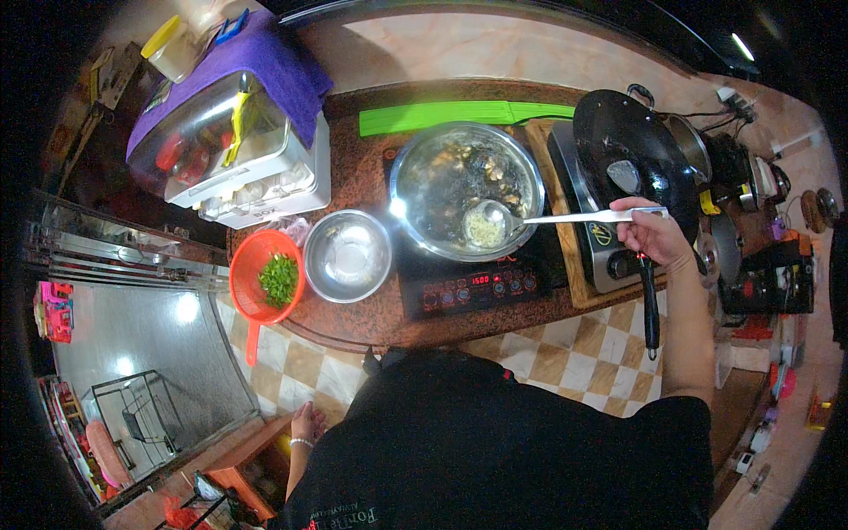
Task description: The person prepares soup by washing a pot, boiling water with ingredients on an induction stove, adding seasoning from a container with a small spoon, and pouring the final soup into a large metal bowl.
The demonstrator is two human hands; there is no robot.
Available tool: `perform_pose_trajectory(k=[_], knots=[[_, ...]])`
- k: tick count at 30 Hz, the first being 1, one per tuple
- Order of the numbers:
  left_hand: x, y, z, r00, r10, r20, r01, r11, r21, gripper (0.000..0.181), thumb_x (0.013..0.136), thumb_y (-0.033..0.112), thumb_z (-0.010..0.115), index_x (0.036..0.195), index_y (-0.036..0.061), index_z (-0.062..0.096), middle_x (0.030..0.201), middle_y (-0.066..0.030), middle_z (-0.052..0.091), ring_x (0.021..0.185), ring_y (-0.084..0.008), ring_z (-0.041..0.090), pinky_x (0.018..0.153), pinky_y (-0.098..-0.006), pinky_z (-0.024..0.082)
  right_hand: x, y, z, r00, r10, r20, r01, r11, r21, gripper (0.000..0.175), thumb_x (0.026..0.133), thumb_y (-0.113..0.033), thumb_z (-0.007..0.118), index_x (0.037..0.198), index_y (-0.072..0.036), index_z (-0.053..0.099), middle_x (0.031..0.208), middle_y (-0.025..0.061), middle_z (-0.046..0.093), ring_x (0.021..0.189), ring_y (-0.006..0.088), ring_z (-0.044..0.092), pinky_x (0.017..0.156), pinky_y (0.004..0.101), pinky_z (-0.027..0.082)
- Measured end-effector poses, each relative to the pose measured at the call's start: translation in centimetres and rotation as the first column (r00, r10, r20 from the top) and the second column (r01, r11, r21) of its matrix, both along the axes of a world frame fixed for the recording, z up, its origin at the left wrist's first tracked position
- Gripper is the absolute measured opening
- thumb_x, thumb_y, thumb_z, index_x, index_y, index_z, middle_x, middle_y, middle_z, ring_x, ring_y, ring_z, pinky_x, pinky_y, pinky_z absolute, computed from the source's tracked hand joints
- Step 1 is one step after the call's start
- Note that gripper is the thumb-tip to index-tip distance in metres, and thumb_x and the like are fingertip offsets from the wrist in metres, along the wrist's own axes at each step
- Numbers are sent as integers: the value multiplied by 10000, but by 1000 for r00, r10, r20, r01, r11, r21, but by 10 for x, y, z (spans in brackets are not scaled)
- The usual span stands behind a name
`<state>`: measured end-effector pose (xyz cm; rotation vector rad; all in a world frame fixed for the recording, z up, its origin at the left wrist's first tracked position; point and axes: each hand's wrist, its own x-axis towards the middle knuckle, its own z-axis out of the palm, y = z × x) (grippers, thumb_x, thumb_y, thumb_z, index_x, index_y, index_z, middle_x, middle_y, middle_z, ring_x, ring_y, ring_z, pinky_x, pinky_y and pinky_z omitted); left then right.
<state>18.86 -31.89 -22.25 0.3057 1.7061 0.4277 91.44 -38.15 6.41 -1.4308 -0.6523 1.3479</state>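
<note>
My right hand (pixel 652 232) is closed on the handle of a metal ladle (pixel 576 217). The ladle's bowl, with pale minced bits in it, sits low in a wide steel pot (pixel 404 225) of broth with brown pieces. That pot stands on a black induction cooktop (pixel 450 305) with a lit display. My left hand (pixel 308 423) hangs low by my side, a beaded bracelet at its wrist, its fingers loosely curled and seemingly holding nothing. Left of the pot are an empty steel bowl (pixel 348 256) and an orange colander (pixel 245 308) with chopped greens (pixel 278 279).
A black wok (pixel 596 119) stands on a second stove (pixel 583 255) at the right. At the left is a clear-lidded storage box (pixel 305 192) under a purple towel (pixel 265 50). A green strip (pixel 430 118) lies behind the pot. The colander's handle juts past the counter edge.
</note>
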Motion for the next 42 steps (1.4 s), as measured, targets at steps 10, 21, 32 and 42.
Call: perform_pose_trajectory(k=[10,21,32,42], knots=[[17,7,13,1000,-7,-5,7,1000,-4,225,875,268,520,1015,102,462,704,-47,466,505,-158,478,365,-284,369,-34,15,-4,995,87,46,-90,994,66,283,849,-164,491,1058,17,553,683,101,588,498,96,497,447,186,398],[19,18,6,999,41,16,-40,998,-45,216,878,269,513,1026,122,459,688,-38,455,501,-142,469,371,-278,371,-71,36,-24,999,-16,-47,23,990,138,293,860,-184,471,1064,21,519,718,108,569,588,110,522,479,212,401],[16,24,15,999,-13,-35,11,999,-37,242,882,284,502,1054,120,460,733,-39,478,535,-139,488,390,-274,397,-103,70,-23,980,-198,-31,201,971,130,249,884,-191,426,1025,-12,527,710,76,565,596,96,508,510,211,383],[-5,26,-7,998,30,47,-28,999,-41,188,888,266,480,998,119,443,677,-23,455,510,-132,468,380,-259,389,-102,86,-39,929,-348,-127,366,913,182,243,896,-175,400,1032,-20,528,726,80,559,645,111,519,526,227,391]])
